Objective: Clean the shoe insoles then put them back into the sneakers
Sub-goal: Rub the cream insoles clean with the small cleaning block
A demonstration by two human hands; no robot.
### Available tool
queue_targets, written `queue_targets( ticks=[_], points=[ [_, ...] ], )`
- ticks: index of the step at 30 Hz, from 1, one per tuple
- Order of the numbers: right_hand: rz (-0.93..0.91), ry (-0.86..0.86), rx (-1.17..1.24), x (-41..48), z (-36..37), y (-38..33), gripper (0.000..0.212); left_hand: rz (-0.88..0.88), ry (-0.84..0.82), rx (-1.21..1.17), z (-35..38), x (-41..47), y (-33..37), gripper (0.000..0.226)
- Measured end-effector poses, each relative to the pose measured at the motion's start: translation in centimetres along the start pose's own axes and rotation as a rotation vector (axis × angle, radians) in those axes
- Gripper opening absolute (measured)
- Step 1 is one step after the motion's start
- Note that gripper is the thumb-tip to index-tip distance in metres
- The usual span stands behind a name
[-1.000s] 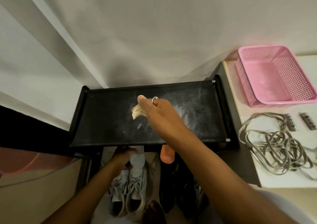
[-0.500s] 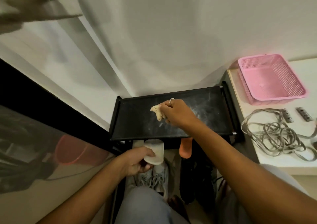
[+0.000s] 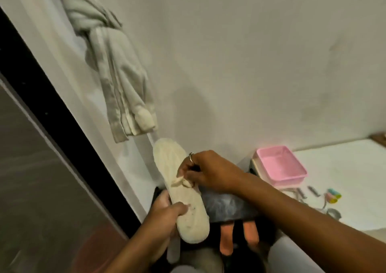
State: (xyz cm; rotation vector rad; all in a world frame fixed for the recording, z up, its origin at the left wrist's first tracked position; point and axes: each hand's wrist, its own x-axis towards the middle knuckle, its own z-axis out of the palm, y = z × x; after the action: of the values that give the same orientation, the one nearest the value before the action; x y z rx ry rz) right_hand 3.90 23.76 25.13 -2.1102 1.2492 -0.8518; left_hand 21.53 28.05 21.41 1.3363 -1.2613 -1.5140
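While the fingers [image 3: 189, 173] of the right hand [image 3: 211, 171] pinch a small scrap of cloth [image 3: 181, 182] and press it onto the middle of the insole [image 3: 177, 166], the left hand [image 3: 163, 218] clamps the heel end, thumb on top and the other fingers curled underneath. So both hands are clenched on something: right on the cloth, left on the insole.

That insole is up in the air, over the front of a dark shelf [image 3: 227, 210], with its toe pointing to eleven o'clock towards the wall. It's cream, long and round-ended, with a ribbed, woven-looking top. There are a few dark specks by the left thumb, at about six o'clock from the cloth, so I'd say there's wiping left to do down there!

My read on handling: it looks thin, light and floppy. Gripped only at the heel, the toe would likely sag, and a hard rub could fold it. The heel hold with fingers backing it from below seems sound, and sliding that hold towards the middle would stiffen it. It doesn't look fragile or slippery.

Further out, two orange shapes [image 3: 226, 239] sit under the shelf at five o'clock. A pink basket [image 3: 282, 168] rests on a white table [image 3: 344, 168] at three o'clock. A grey garment [image 3: 117, 74] hangs at twelve. The sneakers? I can't make them out.
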Motion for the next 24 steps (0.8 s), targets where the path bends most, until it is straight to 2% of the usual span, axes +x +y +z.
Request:
queue_targets(
  ticks=[3, 6, 9, 10, 12, 15, 19, 24],
  points=[
    [-0.135, 0.160, -0.155, -2.8, -2.6, -4.1, 0.022, 0.150, -0.102, -0.062, 1.8, -3.4, 3.6, 0.053],
    [-0.245, 0.316, -0.263, -6.3, -4.5, -7.5, 0.019, 0.246, -0.230, -0.220, 3.6, -7.7, 6.8, 0.051],
    [-0.297, 0.368, -0.295, -9.8, -5.9, -10.8, 0.026, 0.325, -0.286, -0.349, 5.0, -11.7, 9.2, 0.037],
    [-0.324, 0.380, -0.320, -10.9, -6.2, -12.2, 0.030, 0.341, -0.290, -0.369, 5.2, -13.3, 10.0, 0.041],
    [-0.372, 0.439, -0.408, -12.6, -6.7, -14.0, 0.035, 0.361, -0.286, -0.333, 5.8, -14.9, 10.8, 0.054],
    [-0.413, 0.483, -0.458, -14.8, -7.4, -16.2, 0.030, 0.374, -0.275, -0.330, 6.6, -17.2, 11.3, 0.064],
    [-0.427, 0.514, -0.572, -16.0, -8.7, -17.9, 0.029, 0.317, -0.315, -0.403, 7.3, -18.3, 12.1, 0.060],
    [-0.450, 0.592, -0.785, -16.5, -8.5, -18.8, 0.028, 0.332, -0.326, -0.446, 5.7, -18.5, 11.3, 0.055]
  ],
)
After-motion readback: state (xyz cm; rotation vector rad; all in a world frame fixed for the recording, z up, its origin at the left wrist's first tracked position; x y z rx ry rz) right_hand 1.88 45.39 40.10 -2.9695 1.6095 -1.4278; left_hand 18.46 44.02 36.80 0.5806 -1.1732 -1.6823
